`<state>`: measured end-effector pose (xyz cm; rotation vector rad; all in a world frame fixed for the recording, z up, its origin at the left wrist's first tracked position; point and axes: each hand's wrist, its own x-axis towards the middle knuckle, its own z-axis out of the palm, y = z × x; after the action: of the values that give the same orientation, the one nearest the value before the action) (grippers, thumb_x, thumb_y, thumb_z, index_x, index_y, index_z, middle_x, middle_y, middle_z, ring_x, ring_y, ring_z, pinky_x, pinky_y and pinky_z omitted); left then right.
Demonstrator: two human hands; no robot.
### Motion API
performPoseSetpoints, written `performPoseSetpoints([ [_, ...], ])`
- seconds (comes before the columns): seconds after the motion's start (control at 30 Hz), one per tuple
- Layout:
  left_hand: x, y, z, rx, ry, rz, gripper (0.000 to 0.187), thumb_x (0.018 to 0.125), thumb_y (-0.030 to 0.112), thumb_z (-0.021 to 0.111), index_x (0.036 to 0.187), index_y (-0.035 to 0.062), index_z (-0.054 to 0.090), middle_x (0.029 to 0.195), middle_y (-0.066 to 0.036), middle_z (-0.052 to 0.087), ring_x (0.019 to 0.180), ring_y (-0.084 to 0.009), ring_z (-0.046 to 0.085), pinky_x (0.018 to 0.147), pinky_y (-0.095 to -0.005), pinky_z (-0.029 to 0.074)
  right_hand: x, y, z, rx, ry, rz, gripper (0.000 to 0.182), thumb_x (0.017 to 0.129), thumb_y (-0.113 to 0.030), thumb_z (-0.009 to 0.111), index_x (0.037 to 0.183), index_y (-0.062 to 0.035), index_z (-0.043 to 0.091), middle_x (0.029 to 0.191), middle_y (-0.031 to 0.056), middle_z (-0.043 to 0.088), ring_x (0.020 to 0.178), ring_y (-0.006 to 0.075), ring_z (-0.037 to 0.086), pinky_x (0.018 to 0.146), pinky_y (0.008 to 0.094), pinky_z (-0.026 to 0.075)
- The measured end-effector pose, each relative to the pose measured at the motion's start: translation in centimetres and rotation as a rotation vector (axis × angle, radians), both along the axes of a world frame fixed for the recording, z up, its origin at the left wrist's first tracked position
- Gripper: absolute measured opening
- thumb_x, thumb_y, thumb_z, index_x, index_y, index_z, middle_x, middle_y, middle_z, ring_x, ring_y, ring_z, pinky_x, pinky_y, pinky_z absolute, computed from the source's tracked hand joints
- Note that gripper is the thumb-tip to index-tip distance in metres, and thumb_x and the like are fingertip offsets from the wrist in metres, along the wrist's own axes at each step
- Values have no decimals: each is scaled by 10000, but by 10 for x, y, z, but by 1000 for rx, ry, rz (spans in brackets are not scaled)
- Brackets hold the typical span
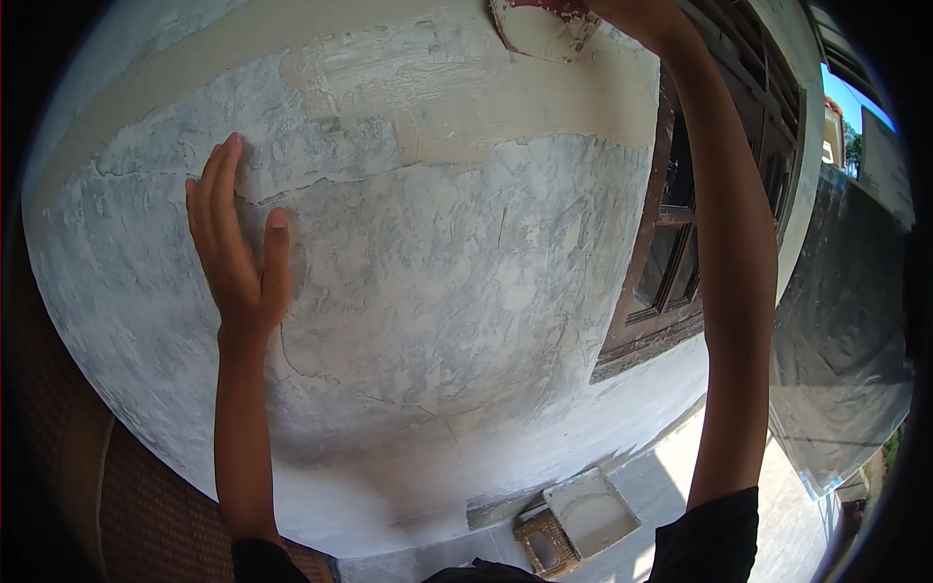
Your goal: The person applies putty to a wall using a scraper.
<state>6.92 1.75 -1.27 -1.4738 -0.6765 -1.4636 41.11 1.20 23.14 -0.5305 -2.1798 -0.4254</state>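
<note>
My left hand is raised with its fingers stretched and thumb apart, up against or very close to the grey-white plastered wall; it holds nothing. At the top edge, my right hand grips a putty scraper, a wide blade with red on it and dried putty on its surface and edges. The frame cuts off part of that hand and tool. The scraper lies at a band of smooth beige putty across the upper wall. Below the band, the surface is patchy, with thin cracks.
A brown wooden window is set into the wall behind my right arm. On the tiled floor below, a whitish square tub stands beside a woven box. Dark plastic sheeting hangs at right; brown woven material is at lower left.
</note>
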Motion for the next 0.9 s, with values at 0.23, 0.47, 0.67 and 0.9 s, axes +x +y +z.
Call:
performPoseSetpoints([
  [0.23, 1, -1, 0, -3, -6, -15, 576, 1017, 396, 445, 1477, 54, 391, 1494, -141, 459, 1412, -329, 393, 1197, -591, 131, 8, -5, -10, 92, 238, 56, 184, 1019, -163, 569, 1059, -26, 686, 838, -5, 645, 684, 69, 538, 613, 224, 459],
  [0.47, 0, -2, -1, -14, 3, -13, 577, 1018, 391, 446, 1482, 54, 385, 1498, -140, 452, 1417, -328, 385, 1200, -589, 128, 22, -2, -16, 24, 290, -112, 192, 1022, -167, 565, 1056, -21, 685, 842, 0, 647, 707, 66, 552, 631, 223, 471],
  [0.67, 1, -2, 0, -16, 8, 5, 573, 1020, 390, 439, 1482, 55, 383, 1498, -140, 452, 1417, -330, 384, 1199, -592, 128, 18, -1, -22, -1, 133, -46, 203, 1021, -180, 569, 1066, -22, 689, 839, -3, 645, 707, 72, 549, 634, 230, 468],
  [0.9, 0, -1, -1, -14, 5, 13, 584, 1024, 414, 432, 1487, 63, 378, 1496, -137, 454, 1417, -324, 386, 1200, -590, 127, 30, -3, -20, 72, 293, 10, 193, 1021, -163, 563, 1066, -24, 690, 829, -5, 645, 682, 72, 549, 619, 228, 469],
])
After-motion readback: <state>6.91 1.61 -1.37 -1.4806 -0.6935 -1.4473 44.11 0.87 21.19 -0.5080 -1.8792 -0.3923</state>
